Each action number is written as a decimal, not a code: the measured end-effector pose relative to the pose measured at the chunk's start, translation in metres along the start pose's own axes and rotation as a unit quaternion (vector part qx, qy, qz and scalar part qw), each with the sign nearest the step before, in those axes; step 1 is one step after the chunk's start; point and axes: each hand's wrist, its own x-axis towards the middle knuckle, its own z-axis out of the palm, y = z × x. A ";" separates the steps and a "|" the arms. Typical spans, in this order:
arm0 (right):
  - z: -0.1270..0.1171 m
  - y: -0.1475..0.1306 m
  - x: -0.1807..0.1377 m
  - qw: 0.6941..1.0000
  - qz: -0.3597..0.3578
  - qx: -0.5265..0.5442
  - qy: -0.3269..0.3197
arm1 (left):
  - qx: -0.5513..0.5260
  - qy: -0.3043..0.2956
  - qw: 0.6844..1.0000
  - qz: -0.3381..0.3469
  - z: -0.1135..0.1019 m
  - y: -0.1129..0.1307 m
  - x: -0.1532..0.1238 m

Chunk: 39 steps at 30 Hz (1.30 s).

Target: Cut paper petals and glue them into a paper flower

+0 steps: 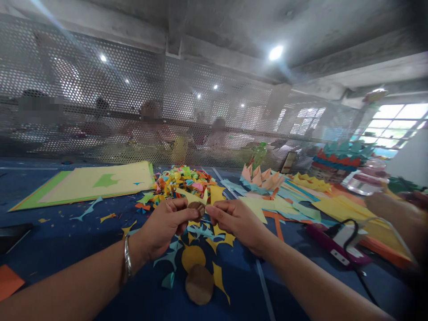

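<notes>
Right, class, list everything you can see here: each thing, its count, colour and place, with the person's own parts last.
small disc: one, brown, pinched between both hands
large disc: one, brown, flat on table, nearest camera
offcuts pile: one, multicoloured, beyond the hands
paper stack: one, yellow on green, far left
folded points: several, peach, right of pile
loose sheets: several, yellow and blue, right side
device: one, magenta, black cable, right
table: one, blue, underneath everything
screen: one, grey perforated, behind table
bangle: one, silver, left wrist
left hand: one, pinching small disc
right hand: one, pinching small disc
</notes>
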 end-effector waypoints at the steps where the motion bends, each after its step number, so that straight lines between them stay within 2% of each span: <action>1: 0.000 0.000 0.000 1.000 -0.001 0.000 0.001 | 0.003 -0.004 1.000 0.000 0.000 0.001 0.000; 8: 0.000 0.001 0.000 1.000 -0.006 -0.002 0.002 | -0.002 -0.016 1.000 0.010 -0.001 0.001 -0.001; 16: 0.001 -0.001 0.000 1.000 0.012 0.019 0.001 | -0.009 0.039 0.999 0.024 -0.003 -0.003 0.006; 20: 0.003 -0.002 0.002 1.000 0.005 0.021 0.010 | 0.014 0.015 0.999 0.027 -0.001 -0.001 0.002; 24: 0.006 -0.002 0.002 0.999 -0.036 0.034 0.000 | 0.021 -0.033 0.999 0.030 0.002 0.000 -0.002; 27: 0.007 -0.002 0.001 0.997 -0.058 0.056 0.003 | -0.019 -0.036 0.999 0.002 0.003 -0.002 -0.003; 30: 0.008 -0.005 0.000 0.996 -0.040 0.066 0.037 | -0.091 -0.027 0.995 -0.024 0.004 -0.004 -0.004; 33: 0.009 -0.007 -0.002 0.995 -0.031 0.076 0.057 | -0.133 -0.026 0.991 -0.022 0.006 -0.005 -0.005; 39: 0.011 -0.007 -0.002 0.994 -0.065 0.069 0.055 | -0.171 -0.017 0.985 -0.022 0.008 -0.005 -0.005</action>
